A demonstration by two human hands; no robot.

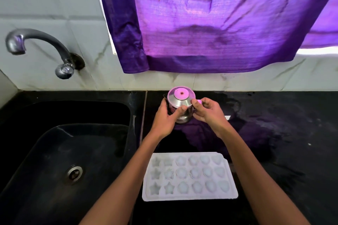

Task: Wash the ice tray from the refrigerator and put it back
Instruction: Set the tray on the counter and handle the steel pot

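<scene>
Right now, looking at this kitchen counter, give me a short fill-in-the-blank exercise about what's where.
1. The white ice tray lies on the black ____.
2. Both hands hold a lidded steel ____.
3. The sink lies to the ____ of the tray.
4. The curtain above is ____ in colour.

Missing words: counter; pot; left; purple

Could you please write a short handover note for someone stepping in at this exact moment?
Left hand grips the side of the steel lidded pot at the back of the black counter.
Right hand holds the pot's right edge, by the lid rim; exactly what its fingers pinch is unclear.
The white ice tray lies flat on the counter, cavities up, right of the sink; neither hand touches it.
The tap shows no water running.
Whether the tray is washed already cannot be told.
Left: return it to the refrigerator.
</scene>
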